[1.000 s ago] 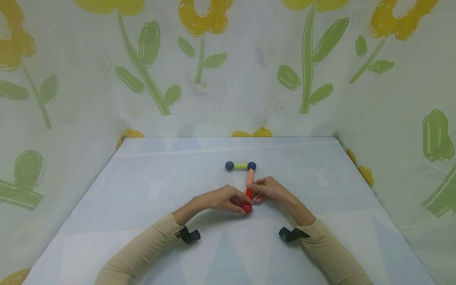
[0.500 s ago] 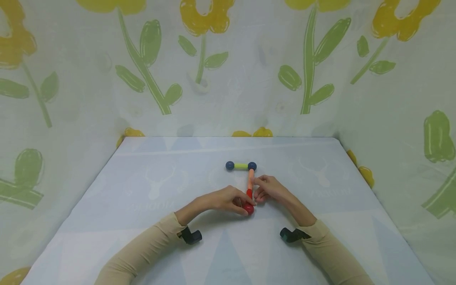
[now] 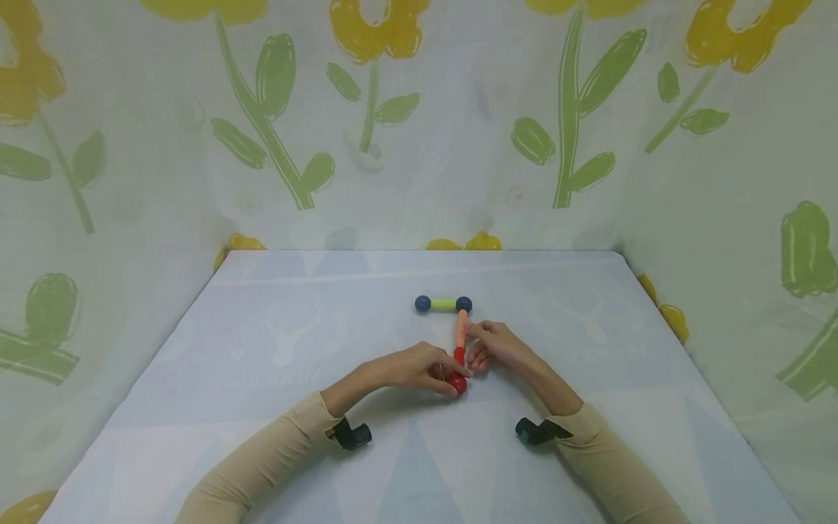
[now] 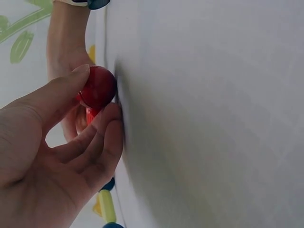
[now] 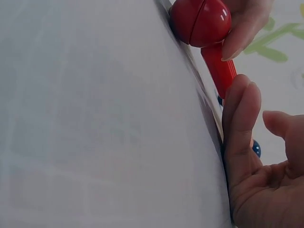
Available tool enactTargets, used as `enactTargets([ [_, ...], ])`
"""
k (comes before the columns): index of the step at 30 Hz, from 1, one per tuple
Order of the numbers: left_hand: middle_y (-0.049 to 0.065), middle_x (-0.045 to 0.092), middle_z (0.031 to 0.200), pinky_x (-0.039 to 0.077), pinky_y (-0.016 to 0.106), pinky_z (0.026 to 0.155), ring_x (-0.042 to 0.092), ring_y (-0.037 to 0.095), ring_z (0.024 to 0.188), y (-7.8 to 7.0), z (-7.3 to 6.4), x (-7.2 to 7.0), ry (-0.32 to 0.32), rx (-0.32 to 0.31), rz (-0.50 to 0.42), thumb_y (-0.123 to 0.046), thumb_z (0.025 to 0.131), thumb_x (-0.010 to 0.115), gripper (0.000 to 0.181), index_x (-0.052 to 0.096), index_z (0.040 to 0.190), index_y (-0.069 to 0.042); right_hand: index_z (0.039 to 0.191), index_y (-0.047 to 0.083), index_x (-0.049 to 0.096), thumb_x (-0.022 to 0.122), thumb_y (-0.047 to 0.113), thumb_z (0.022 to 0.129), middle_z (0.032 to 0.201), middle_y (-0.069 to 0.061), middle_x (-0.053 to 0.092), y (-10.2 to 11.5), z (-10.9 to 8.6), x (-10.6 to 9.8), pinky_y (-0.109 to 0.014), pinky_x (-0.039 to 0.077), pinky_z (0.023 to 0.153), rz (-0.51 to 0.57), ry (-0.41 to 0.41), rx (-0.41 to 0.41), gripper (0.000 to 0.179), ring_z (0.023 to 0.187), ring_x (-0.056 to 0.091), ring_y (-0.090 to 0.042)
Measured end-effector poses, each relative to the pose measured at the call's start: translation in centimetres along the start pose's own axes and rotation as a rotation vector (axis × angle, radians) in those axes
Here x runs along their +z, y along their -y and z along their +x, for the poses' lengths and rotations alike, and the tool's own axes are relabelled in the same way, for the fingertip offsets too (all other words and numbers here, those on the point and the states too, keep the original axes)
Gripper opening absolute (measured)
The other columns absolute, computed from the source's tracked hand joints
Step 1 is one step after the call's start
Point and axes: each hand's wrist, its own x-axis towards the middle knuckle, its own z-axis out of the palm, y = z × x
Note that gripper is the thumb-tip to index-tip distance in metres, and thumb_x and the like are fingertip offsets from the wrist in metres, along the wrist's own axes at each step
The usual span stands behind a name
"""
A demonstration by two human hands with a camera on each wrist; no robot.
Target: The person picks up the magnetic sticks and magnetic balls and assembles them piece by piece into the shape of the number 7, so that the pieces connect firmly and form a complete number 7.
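Observation:
My left hand (image 3: 419, 366) pinches a glossy red ball (image 3: 457, 384) between thumb and fingers, low over the table. A short red rod (image 5: 221, 71) joins the ball and points away from me. Beyond it, in line, lies an orange rod (image 3: 461, 330) that reaches a dark blue ball (image 3: 463, 304). A yellow-green rod (image 3: 443, 305) links this one to a second dark blue ball (image 3: 423, 304) on the left. Just right of the orange and red rods is my right hand (image 3: 500, 346). In the right wrist view its thumb stands apart from its fingers (image 5: 242, 107), which hold nothing.
The pieces lie on a pale patterned tablecloth (image 3: 366, 291) near the middle of the table. White curtains with yellow flowers (image 3: 432, 167) close off the back and sides. A black camera mount sits on each sleeve.
The right hand has let go of the rods where orange meets red and shifted slightly right. The red ball, held by the left hand, has moved a little to the right.

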Motion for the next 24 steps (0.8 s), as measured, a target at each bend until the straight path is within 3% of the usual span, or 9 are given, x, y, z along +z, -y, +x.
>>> enactTargets([
  [8,0.002,0.072,0.109,0.054,0.018,0.083,0.068,0.005,0.092,0.2,-1.1,-0.3,-0.01,-0.004,-0.046,-0.027,0.091,0.07,0.046,0.06,0.135,-0.016,0.12,-0.002,0.043,0.045,0.048,0.102,0.07,-0.004,0.065,-0.1,-0.2,-0.4,-0.022,0.054,0.057,0.004,0.022,0.007,0.053,0.057,0.063,-0.012],
  [13,-0.001,0.07,0.111,0.053,0.02,0.086,0.067,0.006,0.097,1.0,-2.2,-0.8,-0.07,-0.057,-0.048,-0.034,0.091,0.07,0.057,0.05,0.144,-0.024,0.121,-0.001,0.042,0.043,0.048,0.102,0.074,-0.005,0.066,-0.2,-0.4,-0.7,-0.022,0.054,0.06,0.015,0.078,0.001,0.052,0.06,0.063,-0.013],
  [17,0.0,0.068,0.114,0.053,0.022,0.088,0.066,0.009,0.101,1.9,-3.0,-1.6,-0.123,-0.103,-0.03,-0.037,0.092,0.068,0.062,0.044,0.147,-0.024,0.119,-0.001,0.043,0.043,0.05,0.102,0.078,-0.005,0.066,-0.2,-0.5,-1.4,-0.023,0.054,0.062,0.01,0.102,0.008,0.053,0.063,0.063,-0.014],
  [21,0.002,0.067,0.116,0.054,0.025,0.09,0.065,0.012,0.103,3.0,-3.8,-2.5,-0.176,-0.166,-0.001,-0.037,0.092,0.068,0.064,0.042,0.148,-0.022,0.116,-0.002,0.046,0.045,0.049,0.102,0.081,-0.006,0.066,-0.3,-0.5,-2.5,-0.025,0.053,0.061,-0.027,0.078,-0.008,0.053,0.064,0.063,-0.016],
  [24,0.004,0.067,0.118,0.054,0.031,0.092,0.065,0.015,0.105,3.8,-4.2,-3.3,-0.227,-0.203,0.02,-0.037,0.092,0.068,0.064,0.043,0.148,-0.019,0.116,-0.002,0.05,0.046,0.05,0.101,0.084,-0.008,0.067,-0.1,-0.6,-3.5,-0.026,0.054,0.06,-0.099,0.015,-0.029,0.054,0.065,0.065,-0.017],
])
